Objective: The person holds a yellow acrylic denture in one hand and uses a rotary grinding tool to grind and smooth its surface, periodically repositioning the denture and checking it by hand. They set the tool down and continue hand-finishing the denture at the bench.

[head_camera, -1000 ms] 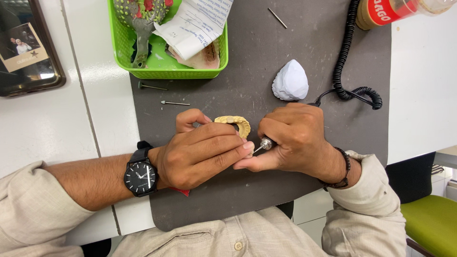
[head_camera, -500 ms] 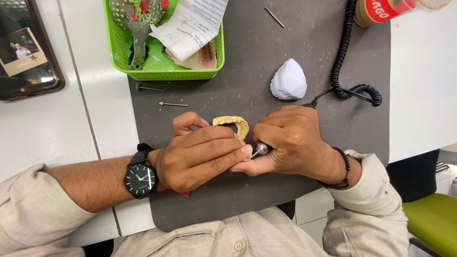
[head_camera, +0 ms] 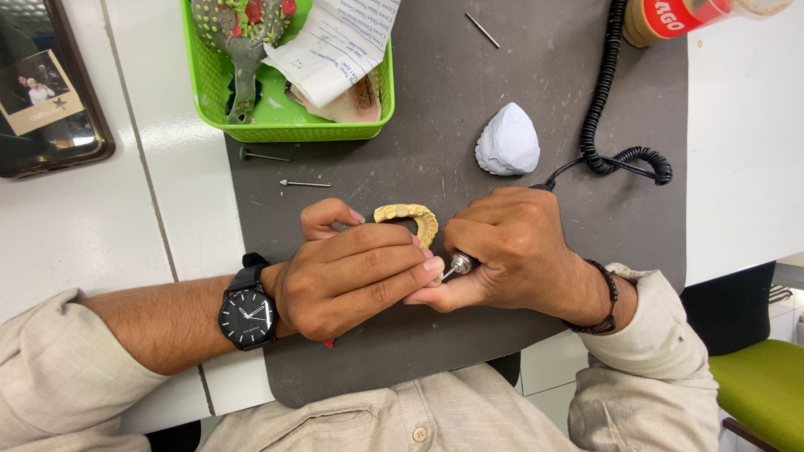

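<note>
White surface [head_camera: 737, 167] under a dark grey mat [head_camera: 469, 109], with a green basket [head_camera: 209, 100] at the mat's far left corner. Near the mat's middle, the left hand [head_camera: 352, 276] pinches a yellow dental cast [head_camera: 410, 219] while the right hand [head_camera: 511, 251] stays clenched round a rotary handpiece [head_camera: 459, 264]. Trimming looks under way; next the bur needs steady, light contact.

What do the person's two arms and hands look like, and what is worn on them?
Both arms wear light beige long sleeves, pushed up on the forearms. The left hand is bare, and its wrist carries a black wristwatch with a round dark dial and a black strap. The right hand is bare too, with a thin dark bracelet at its wrist. No gloves or rings show.
</note>
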